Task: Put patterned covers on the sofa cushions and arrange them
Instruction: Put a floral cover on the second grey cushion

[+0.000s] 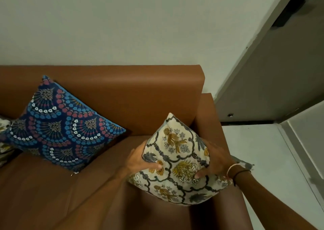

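A: Brown leather, smooth and tan, covers the whole sofa (122, 92), which stands against a pale wall (122, 19) in the head view.

B: And the cushions?

A: A square cream cushion with a mustard and grey floral cover (177, 161) stands on one corner at the sofa's right end, just beside the armrest (206, 106). Both hands clasp it. The left hand (140, 159) presses its left edge, thumb across the front. The right hand (217, 161) wraps its right edge, thumb on the front too.

B: Anything on the wrists?

A: The right wrist carries a pale bangle (232, 168) and a thin dark band (241, 174).

B: Other cushions?

A: A dark blue cushion with fan-shaped rows of red, blue and white flowers (59, 126) leans tilted against the backrest, well apart from the held one. A sliver of another cream patterned cushion (3, 138) peeks out at the left frame edge, partly behind the blue one.

B: To the right of the sofa?

A: Light floor (263, 150) and an open grey door (271, 71).
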Tool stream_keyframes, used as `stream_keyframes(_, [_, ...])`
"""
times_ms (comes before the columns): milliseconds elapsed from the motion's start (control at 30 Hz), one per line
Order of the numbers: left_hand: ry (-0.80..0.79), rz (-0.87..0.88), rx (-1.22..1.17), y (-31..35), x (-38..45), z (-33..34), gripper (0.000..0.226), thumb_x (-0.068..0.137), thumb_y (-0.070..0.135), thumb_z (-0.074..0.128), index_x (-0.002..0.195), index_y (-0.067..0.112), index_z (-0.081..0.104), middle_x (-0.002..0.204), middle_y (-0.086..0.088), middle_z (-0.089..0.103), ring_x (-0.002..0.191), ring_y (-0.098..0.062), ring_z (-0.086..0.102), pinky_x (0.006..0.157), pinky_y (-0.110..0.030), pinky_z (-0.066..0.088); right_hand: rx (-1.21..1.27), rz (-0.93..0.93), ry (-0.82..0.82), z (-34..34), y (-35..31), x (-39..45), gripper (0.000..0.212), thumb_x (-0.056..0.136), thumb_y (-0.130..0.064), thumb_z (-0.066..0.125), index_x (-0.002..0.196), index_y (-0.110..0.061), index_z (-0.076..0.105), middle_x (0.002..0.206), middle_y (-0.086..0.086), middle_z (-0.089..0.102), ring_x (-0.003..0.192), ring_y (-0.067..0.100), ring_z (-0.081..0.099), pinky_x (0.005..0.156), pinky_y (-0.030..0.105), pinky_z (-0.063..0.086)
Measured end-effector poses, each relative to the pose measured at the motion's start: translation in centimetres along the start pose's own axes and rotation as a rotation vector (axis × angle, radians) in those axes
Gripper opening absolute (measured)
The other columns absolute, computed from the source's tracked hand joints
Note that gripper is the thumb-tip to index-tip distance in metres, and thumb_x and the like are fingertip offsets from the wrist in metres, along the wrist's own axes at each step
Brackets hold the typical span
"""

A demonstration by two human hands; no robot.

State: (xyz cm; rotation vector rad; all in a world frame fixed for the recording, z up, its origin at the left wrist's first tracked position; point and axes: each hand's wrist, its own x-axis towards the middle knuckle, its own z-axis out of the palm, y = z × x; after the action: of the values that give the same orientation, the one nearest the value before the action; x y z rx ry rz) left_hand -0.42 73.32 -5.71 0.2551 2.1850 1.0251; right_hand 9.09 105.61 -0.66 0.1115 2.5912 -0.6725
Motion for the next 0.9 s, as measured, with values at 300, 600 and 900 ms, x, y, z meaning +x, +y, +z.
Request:
stream_keyframes(300, [-0.121, 0.024, 0.305, 4.5, 2.6, -2.7, 0.134, 0.035, 0.076, 0.086, 0.150, 0.034, 0.032, 0.149, -0.003, 0.051, 0.142, -0.028, 0.042, 0.116, -0.051, 0.040, -0.007, 0.203, -0.047, -2.9, -2.6, 3.7, 0.129, 0.036, -0.064, 0.094, 0.145, -0.027, 0.038, 0.135, 0.003, 0.062, 0.126, 0.031, 0.057, 0.105, 0.044, 0.049])
stream_keyframes(600, [-0.025, 0.134, 0.473, 10.4, 6.7, -8.7, 0.134, 0.049, 0.070, 0.088, 0.157, 0.036, 0.016, 0.143, -0.007, 0.056, 0.133, -0.031, 0.050, 0.108, -0.050, 0.045, 0.088, 0.212, 0.128, -8.2, -4.5, 7.7, 0.126, 0.041, -0.051, 0.100, 0.147, -0.023, 0.037, 0.133, 0.007, 0.063, 0.119, 0.031, 0.061, 0.090, 0.046, 0.059])
stream_keyframes(900, [0.009, 0.100, 0.534, 12.1, 9.9, -10.2, 0.133, 0.054, 0.065, 0.089, 0.159, 0.035, 0.013, 0.141, -0.011, 0.057, 0.131, -0.033, 0.052, 0.107, -0.052, 0.045, 0.135, 0.169, 0.173, -9.1, -3.1, 11.1, 0.124, 0.037, -0.057, 0.096, 0.144, -0.025, 0.041, 0.132, 0.006, 0.066, 0.120, 0.034, 0.062, 0.102, 0.050, 0.052])
